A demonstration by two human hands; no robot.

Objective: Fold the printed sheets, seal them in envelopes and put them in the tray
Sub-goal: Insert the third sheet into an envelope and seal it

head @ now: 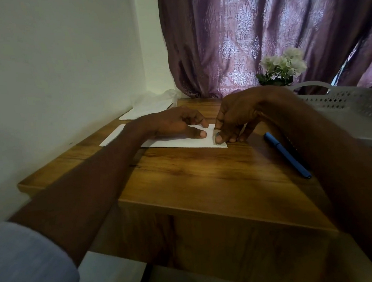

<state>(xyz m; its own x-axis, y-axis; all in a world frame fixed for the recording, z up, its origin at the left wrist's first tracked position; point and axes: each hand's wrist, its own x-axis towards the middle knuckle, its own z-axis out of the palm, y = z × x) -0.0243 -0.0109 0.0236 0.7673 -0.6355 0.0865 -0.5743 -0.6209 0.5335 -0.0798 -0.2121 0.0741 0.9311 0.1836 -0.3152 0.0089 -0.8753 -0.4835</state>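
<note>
- On the table, mid-depth: envelope, lying flat.
- On the envelope: left hand at its middle, right hand at its right end, fingertips near each other.
- Left of the envelope, partly under the left forearm: a sheet.
- Behind that, in the far left corner by the wall: more paper.
- Right of the envelope: pen, flat on the table.
- Right of the pen, at the table's right edge: tray.
- Behind the tray, before the curtain: flowers.
</note>
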